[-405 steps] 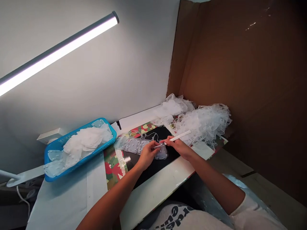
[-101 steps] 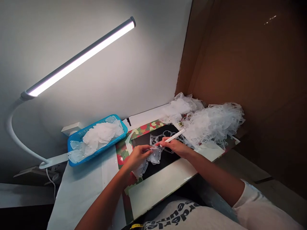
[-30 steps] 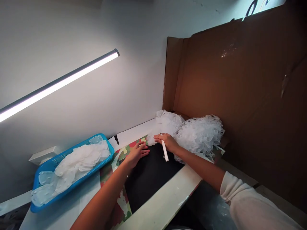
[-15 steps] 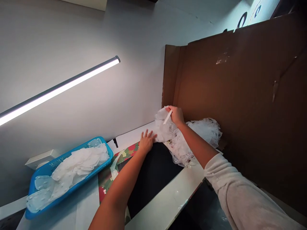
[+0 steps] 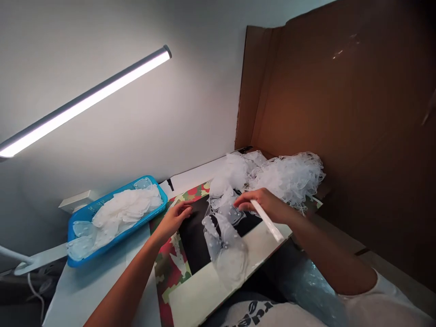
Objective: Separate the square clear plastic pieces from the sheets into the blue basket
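My right hand holds a white flat stick slanting down toward the front edge. Its fingertips reach beside a string of sheer white beaded fabric pieces; whether they touch it I cannot tell. The pieces run from the back pile across the black surface and over the pale front strip. To the left, my left hand hovers over the camouflage-patterned border with its fingers loosely curled and nothing visible in them. Behind my right hand lies a heap of sheer white ruffled fabric.
On the left, a blue plastic basket holds more sheer white pieces, with a white box behind it. A tall cardboard sheet stands at the right. A bright tube lamp hangs before the wall.
My right hand has come nearer with the stick, and the beaded pieces now stretch toward me over the black surface. My left hand has drawn back leftward off the fabric. The view has shifted.
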Action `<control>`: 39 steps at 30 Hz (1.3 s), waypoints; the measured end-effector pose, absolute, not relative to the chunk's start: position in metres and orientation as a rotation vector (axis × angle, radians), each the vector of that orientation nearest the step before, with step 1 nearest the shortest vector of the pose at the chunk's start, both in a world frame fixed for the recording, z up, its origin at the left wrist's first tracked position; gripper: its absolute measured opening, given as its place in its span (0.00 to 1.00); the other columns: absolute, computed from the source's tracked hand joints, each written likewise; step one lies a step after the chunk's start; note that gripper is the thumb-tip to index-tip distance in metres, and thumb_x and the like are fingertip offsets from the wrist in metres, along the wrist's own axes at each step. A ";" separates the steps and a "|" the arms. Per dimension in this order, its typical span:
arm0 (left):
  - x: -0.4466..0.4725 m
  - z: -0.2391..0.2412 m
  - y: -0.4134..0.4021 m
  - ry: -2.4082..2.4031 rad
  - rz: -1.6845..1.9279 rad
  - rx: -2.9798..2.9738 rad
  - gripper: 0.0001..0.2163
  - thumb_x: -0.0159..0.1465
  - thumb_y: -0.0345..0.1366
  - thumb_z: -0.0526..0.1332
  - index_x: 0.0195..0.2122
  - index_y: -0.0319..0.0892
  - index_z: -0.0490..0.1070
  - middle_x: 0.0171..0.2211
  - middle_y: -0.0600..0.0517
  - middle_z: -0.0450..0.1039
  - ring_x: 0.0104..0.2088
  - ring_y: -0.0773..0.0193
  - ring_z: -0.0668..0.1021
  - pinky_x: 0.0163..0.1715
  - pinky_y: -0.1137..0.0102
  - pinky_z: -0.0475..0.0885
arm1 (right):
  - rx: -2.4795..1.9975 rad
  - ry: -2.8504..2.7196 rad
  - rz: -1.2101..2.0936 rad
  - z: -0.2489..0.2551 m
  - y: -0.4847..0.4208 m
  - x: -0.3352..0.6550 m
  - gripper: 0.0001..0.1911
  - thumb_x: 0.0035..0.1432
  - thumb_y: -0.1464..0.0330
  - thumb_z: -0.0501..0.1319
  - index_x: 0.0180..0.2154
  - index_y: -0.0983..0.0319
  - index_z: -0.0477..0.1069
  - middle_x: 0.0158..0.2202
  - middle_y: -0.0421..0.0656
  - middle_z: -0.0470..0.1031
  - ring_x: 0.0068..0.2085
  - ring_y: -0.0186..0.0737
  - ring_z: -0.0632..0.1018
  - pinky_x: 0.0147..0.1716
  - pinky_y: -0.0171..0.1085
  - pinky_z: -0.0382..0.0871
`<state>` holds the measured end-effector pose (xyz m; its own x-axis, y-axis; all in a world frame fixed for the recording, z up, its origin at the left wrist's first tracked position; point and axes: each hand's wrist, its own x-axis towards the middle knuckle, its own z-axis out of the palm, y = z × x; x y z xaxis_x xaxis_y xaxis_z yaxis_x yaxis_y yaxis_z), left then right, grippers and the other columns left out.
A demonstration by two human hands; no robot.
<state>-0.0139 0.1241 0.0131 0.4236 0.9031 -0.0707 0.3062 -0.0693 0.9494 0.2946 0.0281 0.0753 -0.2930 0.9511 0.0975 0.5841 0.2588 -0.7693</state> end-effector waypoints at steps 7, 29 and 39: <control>-0.002 -0.006 0.060 1.056 0.643 1.681 0.23 0.63 0.47 0.60 0.57 0.44 0.66 0.52 0.44 0.70 0.49 0.55 0.74 0.51 0.61 0.69 | -1.576 -1.833 0.445 0.004 0.049 0.305 0.19 0.56 0.60 0.66 0.49 0.59 0.75 0.49 0.50 0.77 0.49 0.51 0.76 0.50 0.46 0.68; -0.147 0.030 0.029 1.740 0.613 2.142 0.20 0.60 0.43 0.57 0.52 0.43 0.72 0.49 0.42 0.71 0.49 0.46 0.73 0.50 0.55 0.68 | -1.510 -1.911 1.078 0.014 0.013 0.271 0.14 0.55 0.56 0.64 0.28 0.61 0.75 0.20 0.37 0.69 0.21 0.33 0.69 0.21 0.33 0.59; -0.094 -0.012 -0.025 1.601 0.393 2.400 0.27 0.57 0.51 0.65 0.58 0.52 0.69 0.62 0.42 0.62 0.61 0.39 0.64 0.59 0.47 0.58 | -0.957 -2.338 0.591 -0.032 0.044 0.203 0.21 0.49 0.67 0.72 0.47 0.59 0.77 0.52 0.50 0.76 0.52 0.49 0.75 0.52 0.46 0.69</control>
